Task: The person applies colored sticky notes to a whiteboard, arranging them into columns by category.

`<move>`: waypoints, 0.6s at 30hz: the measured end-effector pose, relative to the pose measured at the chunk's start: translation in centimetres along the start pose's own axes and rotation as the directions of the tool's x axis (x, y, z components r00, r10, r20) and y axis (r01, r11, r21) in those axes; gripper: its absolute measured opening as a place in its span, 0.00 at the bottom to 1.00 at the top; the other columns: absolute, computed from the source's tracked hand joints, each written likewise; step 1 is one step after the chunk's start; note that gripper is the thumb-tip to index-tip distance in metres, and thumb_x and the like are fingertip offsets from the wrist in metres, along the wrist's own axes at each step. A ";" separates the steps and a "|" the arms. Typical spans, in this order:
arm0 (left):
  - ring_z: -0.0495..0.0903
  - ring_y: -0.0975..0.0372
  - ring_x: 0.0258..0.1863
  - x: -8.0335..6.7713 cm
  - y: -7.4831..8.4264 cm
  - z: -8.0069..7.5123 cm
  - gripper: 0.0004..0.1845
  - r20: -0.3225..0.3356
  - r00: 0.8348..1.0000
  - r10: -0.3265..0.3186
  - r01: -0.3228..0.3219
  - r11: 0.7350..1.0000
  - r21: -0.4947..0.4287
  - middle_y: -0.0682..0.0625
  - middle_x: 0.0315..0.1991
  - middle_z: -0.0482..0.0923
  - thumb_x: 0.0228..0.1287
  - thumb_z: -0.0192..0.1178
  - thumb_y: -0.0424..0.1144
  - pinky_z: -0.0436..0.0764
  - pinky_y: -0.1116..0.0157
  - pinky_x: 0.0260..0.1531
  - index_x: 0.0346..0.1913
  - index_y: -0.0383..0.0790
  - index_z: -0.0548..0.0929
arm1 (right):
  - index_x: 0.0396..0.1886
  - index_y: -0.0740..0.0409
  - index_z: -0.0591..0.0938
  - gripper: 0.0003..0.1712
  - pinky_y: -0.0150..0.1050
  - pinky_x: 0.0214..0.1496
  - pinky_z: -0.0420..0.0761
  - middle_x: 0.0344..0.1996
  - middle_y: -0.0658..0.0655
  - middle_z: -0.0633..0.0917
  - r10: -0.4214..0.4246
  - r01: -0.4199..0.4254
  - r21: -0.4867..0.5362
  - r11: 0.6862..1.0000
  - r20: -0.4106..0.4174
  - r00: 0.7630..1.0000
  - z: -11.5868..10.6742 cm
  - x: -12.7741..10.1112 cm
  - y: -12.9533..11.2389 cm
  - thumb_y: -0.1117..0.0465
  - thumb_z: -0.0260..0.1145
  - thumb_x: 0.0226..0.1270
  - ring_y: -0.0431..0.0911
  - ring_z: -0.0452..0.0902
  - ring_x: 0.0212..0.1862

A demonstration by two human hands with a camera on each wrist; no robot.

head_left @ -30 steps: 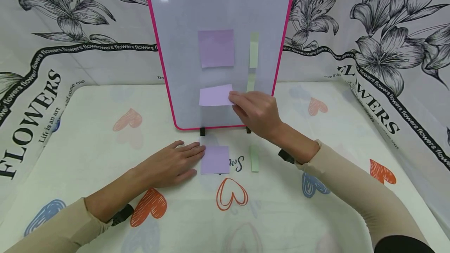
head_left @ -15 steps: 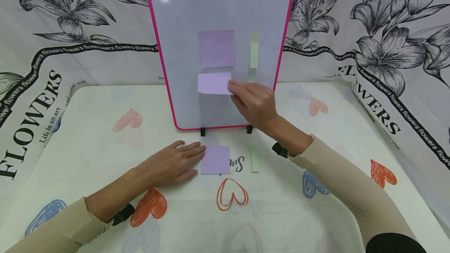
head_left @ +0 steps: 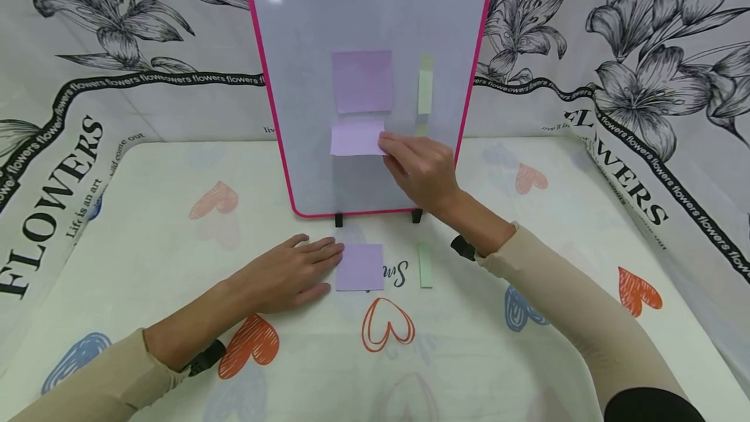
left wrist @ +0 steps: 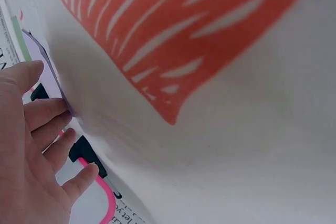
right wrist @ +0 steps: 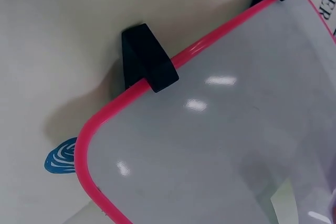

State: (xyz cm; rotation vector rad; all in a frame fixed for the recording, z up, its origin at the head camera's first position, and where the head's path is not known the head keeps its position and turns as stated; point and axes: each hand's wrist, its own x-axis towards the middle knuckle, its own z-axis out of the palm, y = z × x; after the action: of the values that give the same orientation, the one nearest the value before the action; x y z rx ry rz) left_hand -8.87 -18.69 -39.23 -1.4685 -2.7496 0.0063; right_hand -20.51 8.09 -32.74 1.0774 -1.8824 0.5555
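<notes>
A pink-framed whiteboard [head_left: 469, 103] stands upright on black feet [right wrist: 147, 64] at the table's back. A purple sticky note [head_left: 361, 81] and a green strip [head_left: 424, 91] are stuck on it. My right hand [head_left: 418, 168] pinches the right edge of a second purple note [head_left: 356, 138] held against the board just below the first. My left hand [head_left: 287, 272] lies flat on the table, fingertips [left wrist: 31, 72] touching the left edge of a purple note pad [head_left: 359, 267]. A green strip pad [head_left: 425, 265] lies to the right of it.
The tablecloth [head_left: 176, 213] bears coloured heart prints. A flower-printed cloth [head_left: 644, 51] hangs behind and at both sides. Open table surface lies left and right of the board.
My right hand has lifted the loose purple note up the board, from near the lower middle to just under the stuck note. The left hand has stayed put.
</notes>
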 end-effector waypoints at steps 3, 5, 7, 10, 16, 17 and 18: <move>0.72 0.53 0.67 0.1 0.0 -0.1 0.28 -0.001 1.000 0.003 -0.003 1.000 0.009 0.45 0.67 0.74 0.70 0.56 0.51 0.74 0.48 0.60 0.67 0.37 0.77 | 0.40 0.67 0.88 0.08 0.46 0.36 0.86 0.40 0.62 0.89 0.010 -0.010 0.002 1.000 0.006 1.000 0.1 0.0 0.1 0.70 0.72 0.60 0.55 0.88 0.38; 0.73 0.53 0.67 0.3 0.0 -0.1 0.28 -0.002 1.000 0.007 -0.007 1.000 0.019 0.45 0.67 0.74 0.70 0.57 0.50 0.74 0.48 0.59 0.66 0.37 0.77 | 0.39 0.67 0.88 0.07 0.46 0.36 0.86 0.39 0.62 0.89 0.012 -0.012 0.001 1.000 0.011 1.000 0.1 0.0 0.1 0.71 0.72 0.60 0.55 0.88 0.38; 0.73 0.53 0.66 0.4 -0.1 -0.3 0.28 -0.005 1.000 0.012 -0.012 1.000 0.028 0.45 0.66 0.75 0.69 0.57 0.50 0.75 0.48 0.59 0.66 0.37 0.78 | 0.38 0.67 0.88 0.06 0.46 0.37 0.86 0.39 0.62 0.89 0.013 -0.013 0.000 1.000 0.016 1.000 0.2 0.0 0.2 0.71 0.72 0.60 0.54 0.88 0.38; 0.75 0.52 0.64 0.8 -0.5 -1.0 0.27 -0.012 1.000 0.003 -0.003 0.999 0.041 0.45 0.64 0.76 0.69 0.59 0.49 0.75 0.48 0.58 0.64 0.36 0.79 | 0.38 0.66 0.88 0.06 0.47 0.36 0.86 0.39 0.62 0.89 0.016 -0.016 -0.001 1.000 0.019 1.000 0.3 -0.1 0.2 0.71 0.71 0.60 0.54 0.88 0.38; 0.83 0.49 0.54 1.8 -2.6 -4.4 0.22 -0.145 0.981 -0.127 0.139 0.987 0.079 0.39 0.55 0.83 0.65 0.63 0.43 0.79 0.47 0.53 0.56 0.31 0.83 | 0.38 0.66 0.87 0.06 0.46 0.36 0.86 0.39 0.62 0.89 0.031 -0.032 0.004 0.999 0.027 0.999 0.5 -0.3 0.2 0.71 0.71 0.61 0.54 0.88 0.38; 0.84 0.48 0.51 1.9 -3.0 -5.1 0.21 -0.187 0.970 -0.153 0.171 0.981 0.087 0.39 0.53 0.83 0.65 0.63 0.42 0.80 0.47 0.51 0.55 0.31 0.84 | 0.38 0.66 0.87 0.06 0.46 0.37 0.86 0.39 0.62 0.89 0.032 -0.032 0.004 0.999 0.031 0.999 0.6 -0.4 0.2 0.70 0.71 0.61 0.54 0.88 0.38; 0.85 0.48 0.49 2.1 -3.4 -5.8 0.21 -0.230 0.957 -0.176 0.202 0.975 0.093 0.38 0.52 0.84 0.64 0.63 0.41 0.81 0.46 0.49 0.55 0.30 0.84 | 0.39 0.66 0.87 0.06 0.46 0.37 0.86 0.39 0.62 0.89 0.031 -0.031 0.003 1.000 0.034 0.999 0.6 -0.4 0.2 0.70 0.71 0.61 0.54 0.88 0.38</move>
State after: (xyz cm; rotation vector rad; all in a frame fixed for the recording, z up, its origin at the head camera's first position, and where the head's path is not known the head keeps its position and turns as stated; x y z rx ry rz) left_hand -12.68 -18.89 -33.32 -1.1000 -2.6461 -0.0008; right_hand -20.86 7.99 -33.41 1.0671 -1.9315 0.5615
